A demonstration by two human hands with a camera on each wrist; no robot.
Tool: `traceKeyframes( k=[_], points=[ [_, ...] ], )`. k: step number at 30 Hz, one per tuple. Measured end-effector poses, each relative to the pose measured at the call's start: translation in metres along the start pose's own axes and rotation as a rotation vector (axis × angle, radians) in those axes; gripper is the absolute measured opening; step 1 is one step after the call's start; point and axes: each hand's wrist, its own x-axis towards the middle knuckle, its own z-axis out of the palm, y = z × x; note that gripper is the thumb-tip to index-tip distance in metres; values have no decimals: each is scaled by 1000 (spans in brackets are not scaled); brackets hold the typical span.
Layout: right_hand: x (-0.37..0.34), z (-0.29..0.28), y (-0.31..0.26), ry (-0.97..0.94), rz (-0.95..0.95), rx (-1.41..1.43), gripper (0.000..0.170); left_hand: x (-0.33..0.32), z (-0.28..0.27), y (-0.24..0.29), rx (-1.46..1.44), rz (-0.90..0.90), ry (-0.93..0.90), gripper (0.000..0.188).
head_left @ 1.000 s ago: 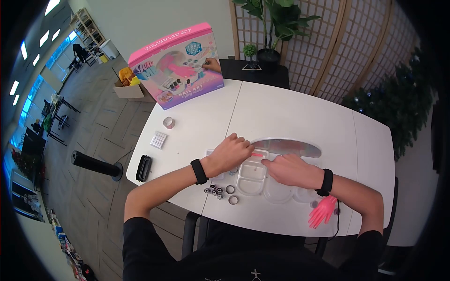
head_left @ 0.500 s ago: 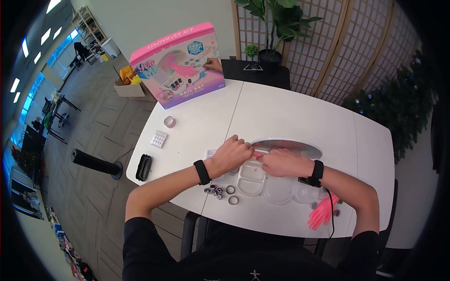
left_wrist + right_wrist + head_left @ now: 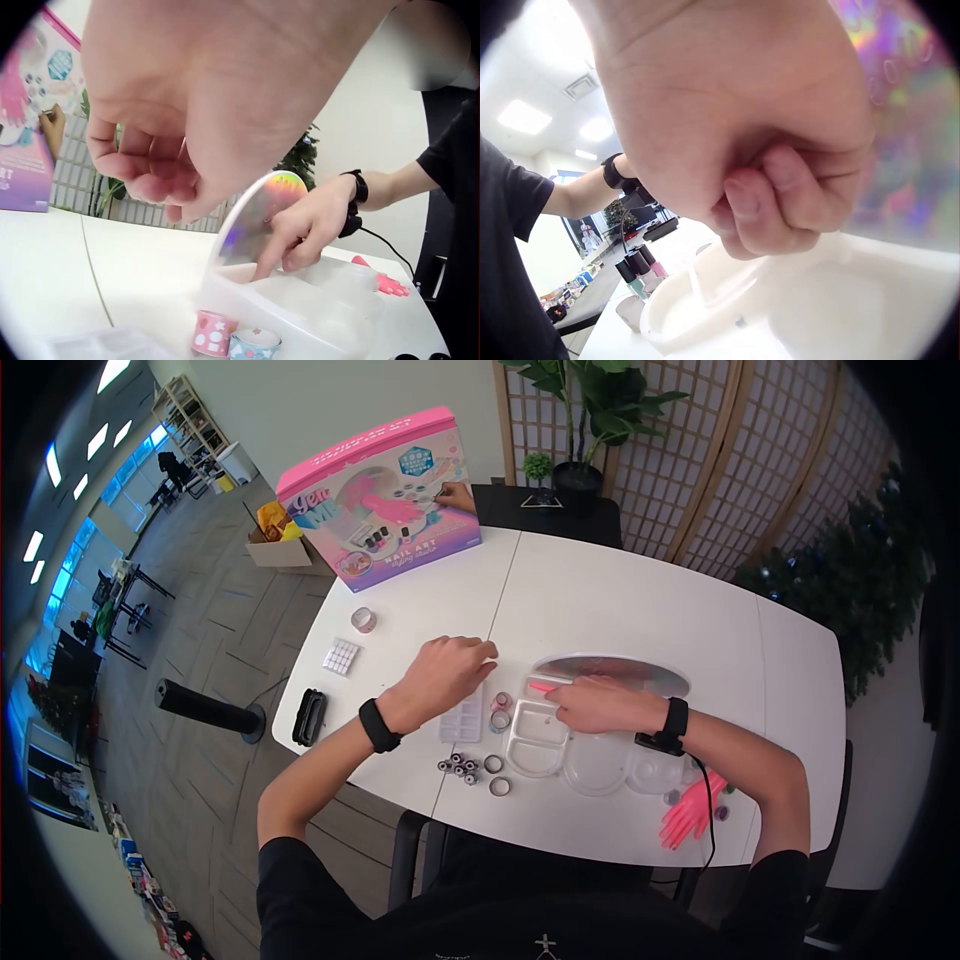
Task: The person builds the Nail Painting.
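White tabletop [image 3: 620, 600] spreads beneath everything, looking smooth, so the tray [image 3: 537, 744] might skid if the pointing finger pushed sideways, since only one hand is at it. The right knuckles, close to the panel [image 3: 655, 674], could bump it; the black cable [image 3: 712, 815], lying across the pink model hand [image 3: 690, 815], could drag that along if the wrist pulled away. The right hand [image 3: 603, 704] has its index finger extended down and the others curled; the left hand [image 3: 443, 675], raised well apart from the tray, has its fingers bent inward, nothing visible in them. Lowered carelessly, it could topple the tape rolls [image 3: 212, 334] beside the tray. As for looks, the tray is glossy white with rounded compartments, the panel behind it rainbow-sheened, and the slim pink piece [image 3: 541, 687] at the fingertip too small to identify.
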Motion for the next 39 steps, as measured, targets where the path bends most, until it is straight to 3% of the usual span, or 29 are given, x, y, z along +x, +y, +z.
traceKeyframes(
  k=[3,10,13,16,19,26,35,39],
  points=[
    [1,1,3,26,-23,29,30,-21,-8,-17,42,-156,-45,21],
    [-30,-20,-21,117,-53,98,46,-48,4,-32,3,-534,-383,58],
    [-40,-19,-25,147,-63,61,45,-59,29,-48,-103,-523,-349,62],
    [-46,-12,-19,166,-71,32,44,-59,24,-44,-381,-644,-383,64],
    [-54,-11,-19,152,-53,30,44,-64,32,-55,-510,-655,-336,62],
    [-69,-11,-28,71,12,115,45,-68,25,-44,-412,-695,-323,56],
    [-19,26,-62,39,-279,-36,37,-81,38,-42,-421,-674,-203,51],
    [21,44,-64,144,-322,-129,31,-83,39,-46,-378,-680,-176,50]
  ],
)
